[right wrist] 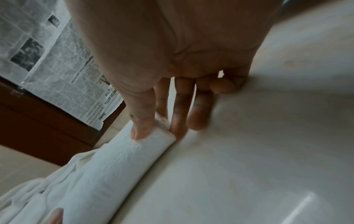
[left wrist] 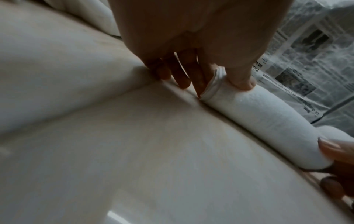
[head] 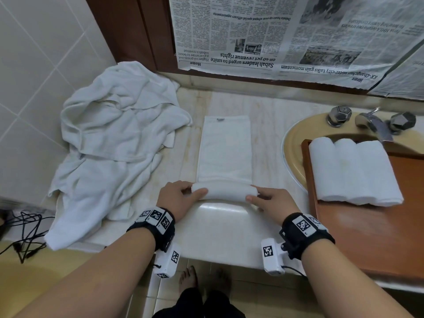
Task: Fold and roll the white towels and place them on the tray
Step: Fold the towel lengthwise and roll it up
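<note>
Your left hand [head: 177, 198] and right hand [head: 271, 201] reach forward side by side, palms down, forearms nearly parallel. Each thumb lies on top, with the fingers [left wrist: 184, 71] curled in a pinch below; both wrists carry black bands.

Half-rolled white towel [head: 223, 154]; three rolls [head: 353, 171] on tray [head: 367, 237]

One folded towel [head: 224, 154], partly rolled at its near end, sits between the two hands: left hand [head: 177, 198], right hand [head: 273, 200]. Three rolled towels [head: 353, 171] line up on one tray [head: 376, 237] to the right of the right hand. One crumpled heap of towels [head: 114, 143] beyond the left hand; how many is unclear. Two tap handles [head: 339, 115], one spout [head: 376, 125].
</note>
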`<state>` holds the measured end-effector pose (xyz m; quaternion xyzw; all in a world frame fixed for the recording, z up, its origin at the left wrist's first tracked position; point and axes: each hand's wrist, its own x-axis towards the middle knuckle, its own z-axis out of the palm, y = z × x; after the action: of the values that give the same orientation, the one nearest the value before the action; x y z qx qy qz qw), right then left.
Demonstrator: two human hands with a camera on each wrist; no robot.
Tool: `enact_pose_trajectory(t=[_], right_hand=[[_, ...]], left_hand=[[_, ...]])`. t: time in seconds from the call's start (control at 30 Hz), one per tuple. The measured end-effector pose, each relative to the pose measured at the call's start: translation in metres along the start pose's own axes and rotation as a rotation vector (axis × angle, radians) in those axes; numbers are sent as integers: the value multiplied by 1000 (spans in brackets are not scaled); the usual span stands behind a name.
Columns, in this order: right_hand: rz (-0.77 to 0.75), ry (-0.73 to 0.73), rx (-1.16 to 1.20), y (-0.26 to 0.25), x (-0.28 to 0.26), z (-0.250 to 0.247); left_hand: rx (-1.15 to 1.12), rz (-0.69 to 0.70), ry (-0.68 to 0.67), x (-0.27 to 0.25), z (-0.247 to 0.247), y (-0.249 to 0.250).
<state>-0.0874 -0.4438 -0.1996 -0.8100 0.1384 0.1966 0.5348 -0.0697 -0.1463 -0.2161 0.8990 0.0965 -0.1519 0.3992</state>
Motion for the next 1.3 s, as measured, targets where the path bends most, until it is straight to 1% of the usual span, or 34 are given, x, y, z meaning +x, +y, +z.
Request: enact_pose_trajectory(t=[0.07,0.13,0.27,0.37,0.5,0.63,0.73,0.8,0.87,0.93,1.03,1.13,1.3], right_hand=[[31,20,66,-2,2,0],[62,33,84,-6,3,-1],[102,25,19,-13,8,-5],[126,16,-23,-16,15,-6],[160,40,-51,-19,23,-9],[154,81,-74,-19,29,-5],[162,127,-88,-18,31,-2],[138,155,-62,-17,33,2],[89,193,-12,-20,27,6],[6,220,0,-21,20,12],[-108,279,-123,-18,13,19],[-172,288,-285,-13,7,24],[-172,137,-368,-3,5,25]], left_hand=[[-20,-31,2,3,1,0],[-22,-51,-5,3,-1,5],[-3,-114,-27,9,-8,17],[35,-131,-36,16,-11,24],[73,-185,-41,23,-11,31],[99,-216,-29,29,-11,36],[138,-211,-5,33,-10,42],[168,-205,26,33,-7,45],[142,-203,84,33,-4,46],[57,-168,159,28,-1,49],[53,-27,225,19,0,54],[135,85,190,11,1,53],[248,213,68,1,1,39]])
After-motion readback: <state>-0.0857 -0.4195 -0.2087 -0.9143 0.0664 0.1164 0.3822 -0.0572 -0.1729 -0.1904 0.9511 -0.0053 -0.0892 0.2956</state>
